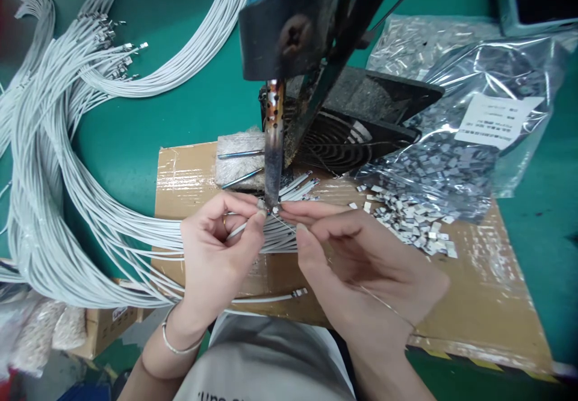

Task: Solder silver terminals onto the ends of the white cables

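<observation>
My left hand (217, 250) pinches a white cable (236, 230) between thumb and fingers, with its end close under a soldering iron (273, 148). The iron points straight down from a black clamp. At its tip sits a small whitish metal piece (276, 209), partly hidden by my fingertips. From the right comes my right hand (361, 262), its thumb and fingers closed on a thin solder wire (383, 303) that crosses the palm. The wire's front end reaches toward the iron tip. Beneath both hands lie several white cables (284, 243) on a cardboard sheet (478, 304).
Large bundles of white cables (36, 166) fill the left. A black fan (338, 139) stands behind the iron, beside a wrapped block (239, 159). Loose metal tabs (419, 223) spill from a clear plastic bag (478, 124) at right. One cable end (298, 292) lies near the front edge.
</observation>
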The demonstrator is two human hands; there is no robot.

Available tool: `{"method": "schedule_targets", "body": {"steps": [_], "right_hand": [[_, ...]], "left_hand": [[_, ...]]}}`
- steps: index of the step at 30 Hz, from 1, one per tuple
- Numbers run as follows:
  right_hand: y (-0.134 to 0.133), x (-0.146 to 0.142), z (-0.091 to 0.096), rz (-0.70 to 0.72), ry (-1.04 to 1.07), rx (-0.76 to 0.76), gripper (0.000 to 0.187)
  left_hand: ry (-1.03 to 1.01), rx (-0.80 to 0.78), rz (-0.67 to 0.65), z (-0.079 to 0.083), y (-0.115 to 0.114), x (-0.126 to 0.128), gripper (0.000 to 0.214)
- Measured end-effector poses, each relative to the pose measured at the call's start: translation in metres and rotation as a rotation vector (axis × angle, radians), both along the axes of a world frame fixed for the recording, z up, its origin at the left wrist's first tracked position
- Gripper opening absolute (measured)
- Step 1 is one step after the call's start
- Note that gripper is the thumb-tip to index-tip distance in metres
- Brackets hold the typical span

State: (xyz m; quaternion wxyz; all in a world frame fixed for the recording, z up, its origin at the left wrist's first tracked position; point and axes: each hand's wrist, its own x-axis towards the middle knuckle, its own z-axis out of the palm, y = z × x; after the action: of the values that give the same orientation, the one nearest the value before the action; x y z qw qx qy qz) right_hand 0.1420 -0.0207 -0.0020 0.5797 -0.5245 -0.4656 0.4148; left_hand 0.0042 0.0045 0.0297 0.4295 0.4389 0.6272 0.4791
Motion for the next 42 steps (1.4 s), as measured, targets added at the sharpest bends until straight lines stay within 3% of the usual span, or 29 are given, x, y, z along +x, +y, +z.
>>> {"method": "schedule_targets", "body": {"steps": [42], "right_hand": [[0.0026,-0.0013,-0.0003,0.0,0.005,0.012,0.023]], "left_hand": [[0.015,-0.013,0.0,-0.0032,-0.0019,-0.0021,0.014]]}}
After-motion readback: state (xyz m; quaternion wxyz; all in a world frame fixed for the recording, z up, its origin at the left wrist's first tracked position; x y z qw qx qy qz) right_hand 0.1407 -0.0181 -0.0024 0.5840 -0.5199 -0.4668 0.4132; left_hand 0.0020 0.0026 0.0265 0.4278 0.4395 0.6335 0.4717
